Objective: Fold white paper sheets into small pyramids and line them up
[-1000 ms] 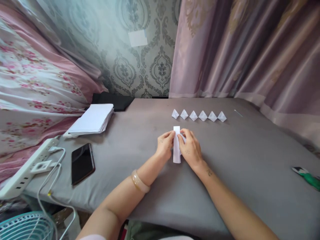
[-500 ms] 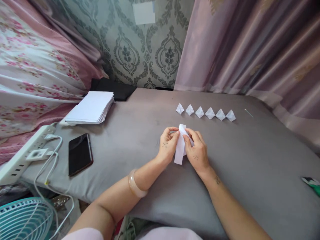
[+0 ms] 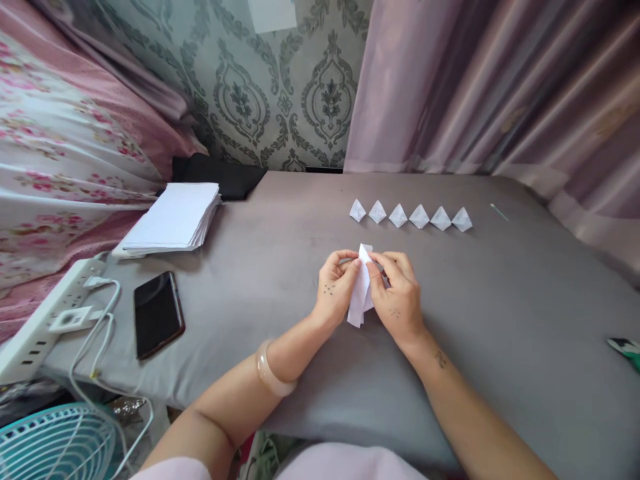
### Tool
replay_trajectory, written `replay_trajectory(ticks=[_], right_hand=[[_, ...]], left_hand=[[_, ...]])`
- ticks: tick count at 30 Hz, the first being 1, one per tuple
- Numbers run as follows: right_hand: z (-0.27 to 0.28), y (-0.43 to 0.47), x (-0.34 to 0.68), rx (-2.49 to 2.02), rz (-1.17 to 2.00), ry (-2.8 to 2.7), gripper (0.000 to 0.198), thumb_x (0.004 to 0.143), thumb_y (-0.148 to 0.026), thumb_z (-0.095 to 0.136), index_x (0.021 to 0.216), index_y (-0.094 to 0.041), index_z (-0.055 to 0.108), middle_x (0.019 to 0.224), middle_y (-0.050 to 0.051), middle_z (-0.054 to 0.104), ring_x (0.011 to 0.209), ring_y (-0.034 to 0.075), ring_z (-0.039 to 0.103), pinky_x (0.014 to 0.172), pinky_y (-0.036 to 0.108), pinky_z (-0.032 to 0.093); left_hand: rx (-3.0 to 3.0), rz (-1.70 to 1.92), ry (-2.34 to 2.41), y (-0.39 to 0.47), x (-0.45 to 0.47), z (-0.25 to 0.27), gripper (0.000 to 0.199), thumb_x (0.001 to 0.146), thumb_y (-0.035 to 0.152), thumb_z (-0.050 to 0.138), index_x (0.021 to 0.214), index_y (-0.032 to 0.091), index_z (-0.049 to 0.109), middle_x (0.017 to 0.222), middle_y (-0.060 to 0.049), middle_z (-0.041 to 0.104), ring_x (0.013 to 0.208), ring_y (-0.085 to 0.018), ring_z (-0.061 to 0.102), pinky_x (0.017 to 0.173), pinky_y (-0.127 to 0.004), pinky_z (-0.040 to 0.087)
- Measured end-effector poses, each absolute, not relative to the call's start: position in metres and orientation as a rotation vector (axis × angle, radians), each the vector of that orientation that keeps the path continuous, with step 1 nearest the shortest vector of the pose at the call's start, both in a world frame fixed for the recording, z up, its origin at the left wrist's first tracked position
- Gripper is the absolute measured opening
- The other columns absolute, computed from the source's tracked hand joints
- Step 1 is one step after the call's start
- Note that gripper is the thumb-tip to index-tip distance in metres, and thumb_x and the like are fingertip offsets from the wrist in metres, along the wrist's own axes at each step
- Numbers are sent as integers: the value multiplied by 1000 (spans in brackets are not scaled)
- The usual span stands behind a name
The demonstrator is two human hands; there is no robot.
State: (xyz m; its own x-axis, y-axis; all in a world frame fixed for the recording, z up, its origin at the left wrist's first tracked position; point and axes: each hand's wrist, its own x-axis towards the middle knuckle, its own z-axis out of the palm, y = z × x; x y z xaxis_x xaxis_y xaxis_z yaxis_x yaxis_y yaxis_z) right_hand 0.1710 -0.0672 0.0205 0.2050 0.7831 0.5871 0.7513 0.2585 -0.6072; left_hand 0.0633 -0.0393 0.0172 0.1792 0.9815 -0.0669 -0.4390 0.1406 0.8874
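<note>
A folded strip of white paper point(image 3: 359, 297) is held upright between both hands above the grey-covered table. My left hand point(image 3: 336, 283) pinches its left edge between thumb and fingers. On the other side, my right hand point(image 3: 399, 293) grips the upper right part, its thumb pressing on the front face. The lower end of the paper hangs free, with a flap showing behind it. Beyond the hands stands a row of several small folded paper pieces point(image 3: 399, 216), white and pointed at the top.
To the left lie a stack of white paper point(image 3: 167, 217), a black phone point(image 3: 159, 315) and a white power strip point(image 3: 45, 327) with cables. A blue fan point(image 3: 57, 443) is below the table's left edge. A thin stick point(image 3: 499, 212) lies at the far right.
The top of the paper has been folded over to a narrower point, and its face has turned slightly. My right hand has shifted a little to the right. The camera view has tilted slightly.
</note>
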Motion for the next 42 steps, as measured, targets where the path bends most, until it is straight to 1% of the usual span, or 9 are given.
replay_trajectory(ticks=[8, 11, 15, 20, 29, 32, 35, 39, 42], right_hand=[[41, -61, 173, -1560, 65, -1470, 13, 86, -32, 59, 80, -22, 64, 78, 2, 65, 60, 13, 52, 64, 29, 44], [45, -62, 173, -1571, 122, -1469, 14, 85, -34, 59, 82, -22, 66, 77, 2, 66, 60, 13, 52, 64, 29, 44], [48, -65, 173, -1560, 179, -1456, 18, 85, -34, 59, 94, -22, 69, 80, 2, 66, 62, 13, 53, 65, 28, 45], [50, -66, 174, -1536, 194, -1468, 20, 87, -33, 56, 96, -22, 71, 83, 3, 66, 61, 12, 53, 65, 28, 45], [53, -62, 176, -1527, 406, -1363, 22, 84, -37, 58, 86, -19, 71, 78, 4, 65, 63, 14, 54, 63, 28, 46], [54, -59, 178, -1516, 505, -1333, 22, 83, -37, 59, 84, -18, 70, 80, 5, 68, 66, 15, 58, 64, 29, 46], [54, -59, 179, -1488, 602, -1296, 22, 82, -38, 61, 83, -18, 70, 80, 5, 69, 67, 15, 59, 65, 28, 47], [53, -61, 179, -1436, 730, -1245, 25, 82, -42, 61, 85, -19, 71, 81, 4, 69, 70, 16, 59, 66, 29, 48], [52, -62, 178, -1420, 771, -1246, 27, 82, -43, 61, 86, -19, 71, 83, 5, 70, 73, 17, 60, 68, 29, 48]], left_hand=[[913, 1181, 747, -42, 67, 20, 32, 77, 41, 71, 93, 19, 54, 71, -1, 67, 60, -12, 57, 58, -23, 39], [926, 1176, 756, -43, 67, 20, 34, 76, 43, 71, 93, 19, 54, 71, -2, 68, 61, -12, 59, 59, -23, 39], [939, 1179, 724, -44, 66, 22, 32, 78, 41, 70, 94, 19, 53, 74, -3, 69, 68, -14, 63, 67, -26, 43], [946, 1184, 706, -45, 66, 24, 29, 80, 38, 69, 94, 19, 53, 76, -4, 70, 72, -16, 65, 70, -27, 45], [973, 1178, 742, -46, 66, 23, 29, 79, 40, 70, 93, 19, 56, 68, -1, 66, 61, -12, 58, 62, -24, 41], [953, 1177, 726, -47, 65, 24, 30, 80, 39, 70, 98, 20, 56, 70, 0, 67, 62, -13, 59, 64, -25, 43], [931, 1185, 716, -46, 64, 25, 30, 80, 36, 70, 102, 19, 61, 78, -3, 71, 68, -13, 62, 68, -26, 46], [896, 1241, 742, -41, 62, 25, 21, 77, 32, 72, 92, 17, 72, 88, -6, 73, 81, -14, 64, 79, -27, 48], [862, 1250, 754, -40, 60, 26, 17, 75, 29, 74, 88, 18, 75, 87, -5, 73, 80, -14, 64, 79, -27, 48]])
